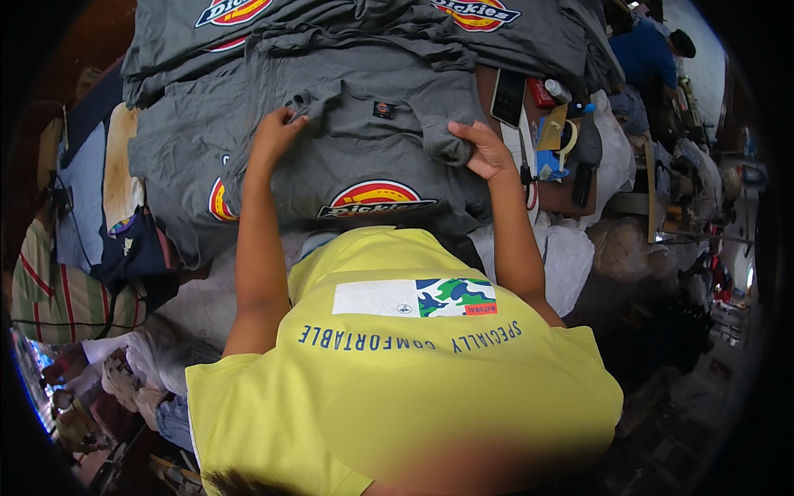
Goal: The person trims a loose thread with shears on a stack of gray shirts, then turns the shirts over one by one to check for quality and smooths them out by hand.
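1. My left hand (277, 132) sits just left of centre in the upper half of the frame, fingers curled shut and pinching a fold of the grey T-shirt (364, 157) near its collar edge.
2. My right hand (488, 153) lies right of centre at about the same height, fingers half open and spread, thumb and fingertips pressing on the bunched sleeve of the same shirt; I cannot tell whether it truly grips the cloth.
3. The grey T-shirt lies flat in the upper middle of the frame. Its long axis runs up and down the picture, collar end toward the top, and the round red-and-yellow logo end toward my chest at the lower edge.
4. It rests on a stack of grey shirts (190, 50) that spreads to the upper left and across the top.
5. Just right of my right hand the table edge is crowded: a black phone (507, 97), a red object beside it, and a blue-and-tan tool (552, 140). Little free room there.
6. To the left, dark blue folded clothes (132, 248) hang at the pile's edge, well apart from my left hand.
7. White sacks (571, 256) fill the space below the table's right side.
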The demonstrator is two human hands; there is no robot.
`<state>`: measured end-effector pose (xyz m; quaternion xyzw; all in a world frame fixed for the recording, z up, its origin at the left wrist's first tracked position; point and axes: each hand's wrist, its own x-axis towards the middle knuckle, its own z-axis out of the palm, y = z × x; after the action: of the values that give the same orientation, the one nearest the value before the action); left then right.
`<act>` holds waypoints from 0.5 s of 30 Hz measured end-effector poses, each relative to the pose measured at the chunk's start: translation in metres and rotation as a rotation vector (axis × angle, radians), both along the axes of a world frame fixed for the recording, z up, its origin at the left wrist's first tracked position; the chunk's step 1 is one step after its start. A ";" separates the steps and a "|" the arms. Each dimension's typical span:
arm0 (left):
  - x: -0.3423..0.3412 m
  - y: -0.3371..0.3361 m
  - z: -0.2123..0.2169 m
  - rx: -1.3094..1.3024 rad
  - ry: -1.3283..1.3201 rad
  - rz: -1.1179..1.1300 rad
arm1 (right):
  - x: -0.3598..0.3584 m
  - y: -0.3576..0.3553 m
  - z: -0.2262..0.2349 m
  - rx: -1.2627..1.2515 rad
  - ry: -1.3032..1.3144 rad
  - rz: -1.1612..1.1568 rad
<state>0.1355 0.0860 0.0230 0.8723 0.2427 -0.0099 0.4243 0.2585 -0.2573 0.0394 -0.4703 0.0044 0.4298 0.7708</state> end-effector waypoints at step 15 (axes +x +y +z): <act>-0.094 -0.048 0.014 -0.177 -0.613 0.149 | -0.043 -0.043 0.026 0.351 0.060 -0.240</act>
<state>0.0419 0.0378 0.0371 0.7743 0.1651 0.2631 0.5513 0.2152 -0.3004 0.0657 -0.3119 0.0082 0.3430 0.8860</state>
